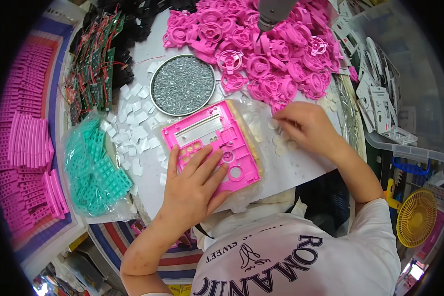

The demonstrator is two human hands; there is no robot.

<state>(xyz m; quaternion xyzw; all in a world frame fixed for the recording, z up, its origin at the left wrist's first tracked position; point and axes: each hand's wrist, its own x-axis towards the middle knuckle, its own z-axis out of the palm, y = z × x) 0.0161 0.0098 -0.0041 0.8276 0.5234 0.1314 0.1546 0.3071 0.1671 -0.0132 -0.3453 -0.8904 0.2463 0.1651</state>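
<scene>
A pink plastic housing panel (241,167) lies tilted on a foam pad wrapped in transparent film (254,150). It has a long window slot, a group of small holes and round openings. My left hand (195,185) rests on its lower left part, fingers stretched out and spread over the surface. To the right of the panel, my right hand (308,128) is closed in a pinch just above the table. Pale, thin round discs (279,148) lie scattered beneath and beside it. Whatever sits between those fingertips is too small to make out.
Behind the panel stand a round tin of small metal screws (182,85) and a heap of pink ring-shaped parts (261,64), under a power screwdriver (271,15). White pieces (135,123), bagged teal keypads (93,170) and circuit boards (96,64) lie left; a transparent bin (404,143) stands right.
</scene>
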